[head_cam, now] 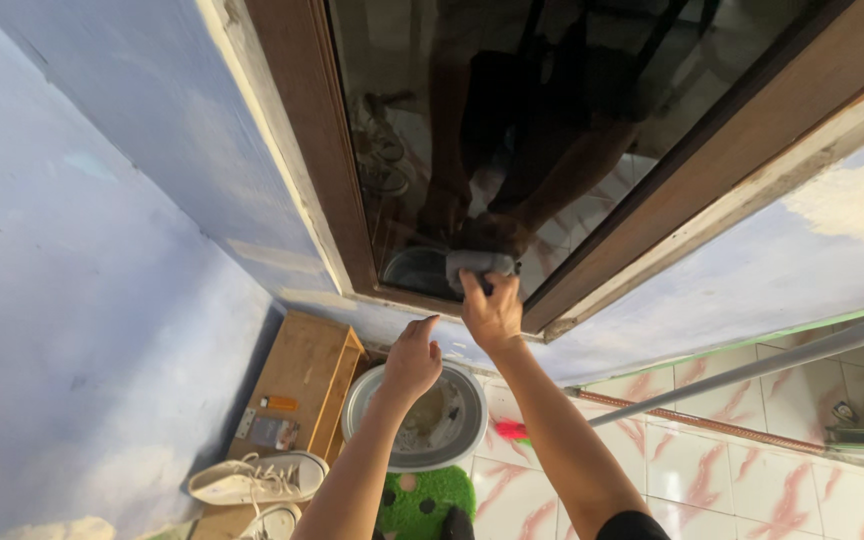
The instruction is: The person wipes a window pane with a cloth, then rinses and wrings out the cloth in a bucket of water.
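Two hands are working at the window (552,130). My right hand (493,312) is gripping a cloth (479,264) against the glass; my left hand (413,358) is hovering loosely open above a basin (457,435).

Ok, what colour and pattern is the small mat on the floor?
The mat is green with pink and black dots, seen in the head view.

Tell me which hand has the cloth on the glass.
The right hand: it presses a grey cloth against the window glass near the lower frame. The left hand is lower, empty, fingers pointing up, over the basin.
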